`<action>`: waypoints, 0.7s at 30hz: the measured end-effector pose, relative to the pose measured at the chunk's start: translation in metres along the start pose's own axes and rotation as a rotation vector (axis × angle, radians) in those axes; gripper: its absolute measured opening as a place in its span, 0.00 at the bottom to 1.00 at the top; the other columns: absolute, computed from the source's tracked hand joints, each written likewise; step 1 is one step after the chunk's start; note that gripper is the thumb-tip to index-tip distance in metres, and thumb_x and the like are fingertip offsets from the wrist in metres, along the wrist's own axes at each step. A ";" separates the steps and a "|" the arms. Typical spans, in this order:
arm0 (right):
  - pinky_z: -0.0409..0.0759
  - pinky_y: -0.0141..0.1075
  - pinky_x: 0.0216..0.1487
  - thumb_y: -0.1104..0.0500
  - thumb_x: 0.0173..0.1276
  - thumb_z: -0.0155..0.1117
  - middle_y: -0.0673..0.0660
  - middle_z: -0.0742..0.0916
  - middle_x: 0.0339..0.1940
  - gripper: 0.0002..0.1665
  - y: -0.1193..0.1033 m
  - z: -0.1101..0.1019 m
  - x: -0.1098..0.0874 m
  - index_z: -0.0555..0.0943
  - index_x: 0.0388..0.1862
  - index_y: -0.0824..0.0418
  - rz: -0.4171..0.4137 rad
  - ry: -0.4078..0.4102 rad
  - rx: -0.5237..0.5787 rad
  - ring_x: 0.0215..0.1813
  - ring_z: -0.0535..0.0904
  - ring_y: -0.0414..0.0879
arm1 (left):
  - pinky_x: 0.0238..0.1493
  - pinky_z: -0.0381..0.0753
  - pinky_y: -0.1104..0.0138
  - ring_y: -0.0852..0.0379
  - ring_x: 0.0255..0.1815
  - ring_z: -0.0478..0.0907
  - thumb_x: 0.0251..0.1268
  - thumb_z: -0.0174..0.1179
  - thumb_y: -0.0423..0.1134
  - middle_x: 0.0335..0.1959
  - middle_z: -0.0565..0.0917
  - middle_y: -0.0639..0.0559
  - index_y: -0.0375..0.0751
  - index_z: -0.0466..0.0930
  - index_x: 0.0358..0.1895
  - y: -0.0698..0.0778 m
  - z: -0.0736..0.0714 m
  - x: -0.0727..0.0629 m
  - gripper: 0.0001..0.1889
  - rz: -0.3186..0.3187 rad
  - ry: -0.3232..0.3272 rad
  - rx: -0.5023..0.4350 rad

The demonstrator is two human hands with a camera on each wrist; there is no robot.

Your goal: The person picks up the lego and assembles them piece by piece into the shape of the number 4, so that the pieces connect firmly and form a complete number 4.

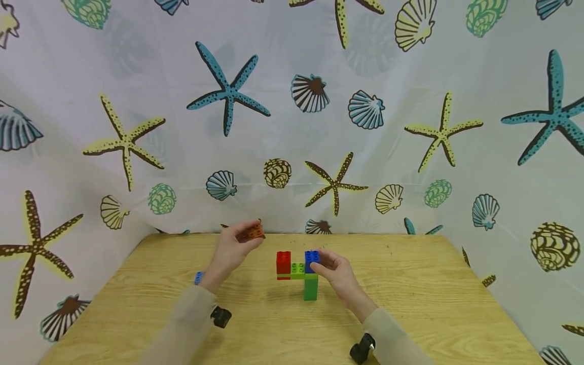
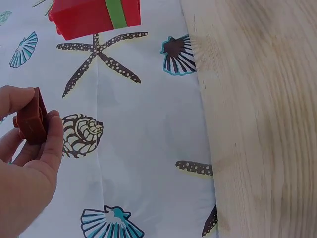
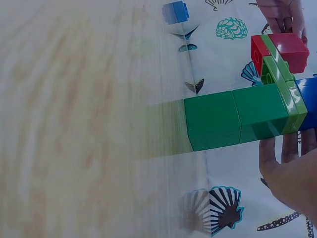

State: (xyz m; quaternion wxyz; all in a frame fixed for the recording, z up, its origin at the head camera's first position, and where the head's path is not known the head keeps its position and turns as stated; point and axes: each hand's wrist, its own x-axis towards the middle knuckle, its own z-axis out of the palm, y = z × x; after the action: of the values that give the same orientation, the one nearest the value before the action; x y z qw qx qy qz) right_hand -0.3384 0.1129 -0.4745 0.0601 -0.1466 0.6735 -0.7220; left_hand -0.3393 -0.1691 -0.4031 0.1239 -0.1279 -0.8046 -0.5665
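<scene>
In the head view a toy-brick structure stands on the table: a green column (image 1: 311, 288), a light green plate (image 1: 298, 268), a red brick (image 1: 283, 262) on its left end and a blue brick (image 1: 312, 259) on its right. Red also shows under the plate's left end. My right hand (image 1: 339, 279) pinches the blue brick, thumb at its front, fingers behind. Up and to the left, my left hand (image 1: 231, 251) holds an orange-brown brick (image 1: 255, 231) between thumb and fingers, above the table's far part. In the left wrist view this brick (image 2: 33, 119) looks dark reddish brown, studs facing left.
A small blue brick (image 1: 198, 277) lies on the wooden table (image 1: 401, 304) beside the left wrist, partly hidden by it. A white curtain (image 1: 274, 142) printed with starfish and shells hangs behind the table and at both sides.
</scene>
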 end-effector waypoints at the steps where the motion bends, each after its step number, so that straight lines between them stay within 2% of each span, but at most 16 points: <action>1: 0.75 0.39 0.64 0.57 0.68 0.67 0.60 0.81 0.62 0.32 0.000 0.000 0.000 0.72 0.69 0.62 0.001 0.000 -0.001 0.61 0.77 0.46 | 0.45 0.80 0.75 0.46 0.54 0.79 0.64 0.64 0.33 0.58 0.80 0.41 0.42 0.76 0.65 0.001 0.002 -0.001 0.24 -0.004 -0.004 -0.014; 6: 0.75 0.40 0.65 0.56 0.68 0.66 0.61 0.80 0.63 0.33 0.001 0.001 0.000 0.70 0.70 0.64 0.002 -0.008 -0.008 0.62 0.77 0.47 | 0.48 0.81 0.73 0.45 0.55 0.80 0.66 0.63 0.33 0.59 0.80 0.40 0.42 0.75 0.66 0.003 0.018 -0.008 0.24 -0.014 -0.036 -0.066; 11: 0.74 0.42 0.66 0.55 0.67 0.67 0.61 0.81 0.63 0.34 0.000 0.001 0.001 0.71 0.70 0.63 0.006 0.007 -0.006 0.61 0.77 0.47 | 0.49 0.81 0.73 0.46 0.55 0.79 0.66 0.64 0.35 0.57 0.81 0.42 0.44 0.76 0.64 0.007 0.035 -0.012 0.23 0.017 -0.063 -0.083; 18: 0.74 0.43 0.66 0.55 0.67 0.67 0.60 0.81 0.62 0.32 0.001 0.000 0.001 0.73 0.69 0.61 0.008 0.011 -0.008 0.61 0.77 0.47 | 0.46 0.81 0.72 0.48 0.51 0.81 0.64 0.66 0.38 0.52 0.84 0.44 0.43 0.78 0.63 0.013 0.052 -0.016 0.23 0.127 -0.044 -0.036; 21: 0.74 0.42 0.66 0.55 0.67 0.68 0.60 0.81 0.62 0.32 0.000 0.001 0.000 0.73 0.69 0.61 0.002 0.010 0.001 0.61 0.78 0.47 | 0.44 0.84 0.69 0.46 0.51 0.83 0.64 0.66 0.36 0.52 0.84 0.43 0.44 0.78 0.63 0.015 0.059 -0.019 0.23 0.138 -0.060 -0.040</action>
State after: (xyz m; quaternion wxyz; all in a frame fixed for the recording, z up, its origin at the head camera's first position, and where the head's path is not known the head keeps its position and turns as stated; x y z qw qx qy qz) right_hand -0.3385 0.1120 -0.4747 0.0573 -0.1423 0.6737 -0.7229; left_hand -0.3195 -0.1102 -0.4154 0.1362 -0.2024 -0.7859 -0.5683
